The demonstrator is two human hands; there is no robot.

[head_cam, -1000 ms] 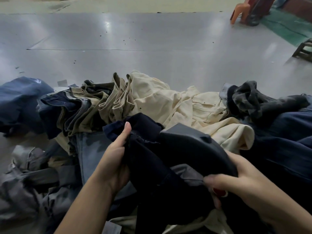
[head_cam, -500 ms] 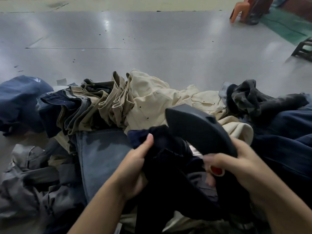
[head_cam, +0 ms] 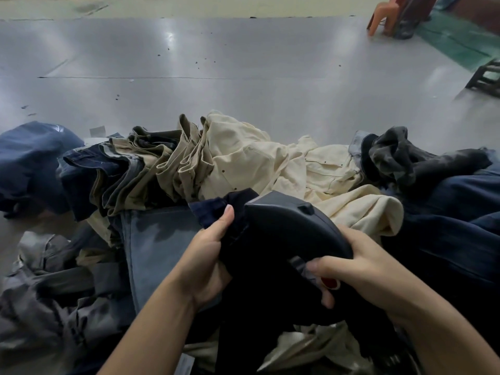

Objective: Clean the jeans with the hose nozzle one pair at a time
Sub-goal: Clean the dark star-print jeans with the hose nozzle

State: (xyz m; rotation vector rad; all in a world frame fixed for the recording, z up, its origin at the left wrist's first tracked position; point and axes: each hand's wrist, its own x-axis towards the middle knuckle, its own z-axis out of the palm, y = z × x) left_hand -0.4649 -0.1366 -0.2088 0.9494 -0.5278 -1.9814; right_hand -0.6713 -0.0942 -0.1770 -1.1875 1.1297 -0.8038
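Now the nozzle is up against the navy pair, ready to clean.

Since a second ago the left hand [head_cam: 201,262] has bunched the dark navy jeans [head_cam: 259,288] higher, fingers clamped on the cloth; the right hand [head_cam: 359,269] grips the dark grey plastic hose nozzle [head_cam: 295,226], now raised. Beyond, cream trousers [head_cam: 257,161] lie on the grey tabletop [head_cam: 243,77].

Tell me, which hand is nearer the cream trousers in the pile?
Right. The right hand, holding the nozzle, sits just below the cream trousers; the left hand grips dark jeans farther off.
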